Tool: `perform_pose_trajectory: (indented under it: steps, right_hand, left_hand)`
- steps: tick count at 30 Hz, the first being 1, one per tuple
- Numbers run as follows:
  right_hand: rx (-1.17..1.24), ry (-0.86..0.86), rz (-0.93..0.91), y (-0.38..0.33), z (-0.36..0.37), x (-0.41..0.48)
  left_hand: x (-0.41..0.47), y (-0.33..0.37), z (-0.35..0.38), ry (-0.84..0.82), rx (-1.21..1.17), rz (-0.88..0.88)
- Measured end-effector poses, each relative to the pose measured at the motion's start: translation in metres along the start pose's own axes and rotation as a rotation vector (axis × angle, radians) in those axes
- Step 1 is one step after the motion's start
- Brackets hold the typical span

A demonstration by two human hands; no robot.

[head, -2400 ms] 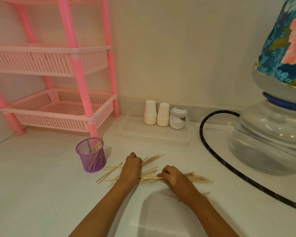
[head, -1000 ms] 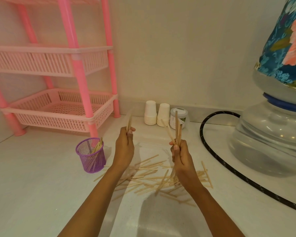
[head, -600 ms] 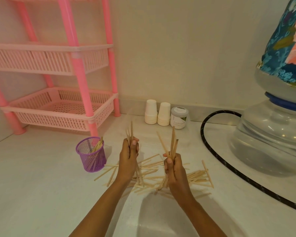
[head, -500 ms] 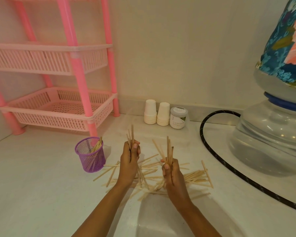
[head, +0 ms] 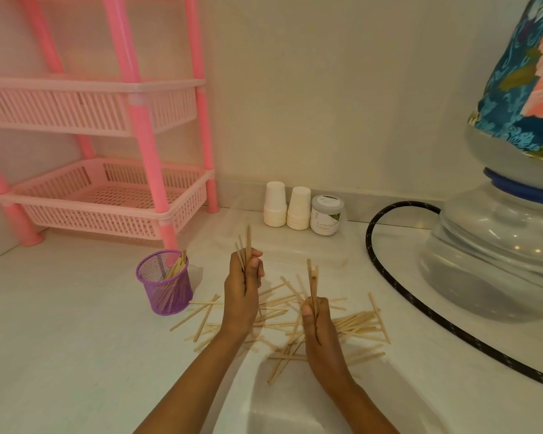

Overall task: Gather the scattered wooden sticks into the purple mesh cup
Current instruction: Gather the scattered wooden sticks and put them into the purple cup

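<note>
Several thin wooden sticks (head: 355, 321) lie scattered on the white surface in front of me. My left hand (head: 243, 289) grips a small upright bundle of sticks (head: 245, 249), just right of the purple mesh cup (head: 165, 286). That cup stands upright with a few sticks leaning inside it. My right hand (head: 318, 327) grips another upright bundle of sticks (head: 312, 280) above the middle of the pile, lower than the left one.
A pink plastic shelf rack (head: 107, 195) stands at the back left behind the cup. Two stacks of white paper cups (head: 287, 208) and a small jar (head: 326, 214) sit by the wall. A black hose (head: 386, 277) curves past a large water dispenser (head: 502, 245) on the right.
Both hands went from pressing the pile flat to lifting bundles upright. Over the last second they have come down closer to the pile, the right hand lowest.
</note>
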State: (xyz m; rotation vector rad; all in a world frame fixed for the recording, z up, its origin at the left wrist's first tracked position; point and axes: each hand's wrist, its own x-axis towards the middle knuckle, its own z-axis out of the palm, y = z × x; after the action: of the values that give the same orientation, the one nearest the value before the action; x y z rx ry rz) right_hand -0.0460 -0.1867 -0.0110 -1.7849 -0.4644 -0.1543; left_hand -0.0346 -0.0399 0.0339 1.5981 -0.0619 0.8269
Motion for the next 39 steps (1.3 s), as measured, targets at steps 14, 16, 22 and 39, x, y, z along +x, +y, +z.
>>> perform_pose_trajectory:
  steps: [14,16,22,39]
  right_hand:
    - [-0.044,-0.039,0.022,0.014,0.000,-0.003]
    - [-0.050,-0.047,0.030,0.014,0.001,-0.003]
    - [0.001,0.004,0.009,0.009,0.001,-0.001]
    - [0.069,0.059,-0.017,0.004,0.010,0.002]
  left_hand:
    - [-0.043,-0.052,-0.005,-0.160,-0.017,-0.175]
    - [-0.046,-0.053,-0.005,-0.170,0.031,-0.189]
    - [-0.038,-0.041,-0.004,-0.102,-0.026,-0.211]
    - [-0.041,-0.034,-0.006,-0.080,0.001,-0.238]
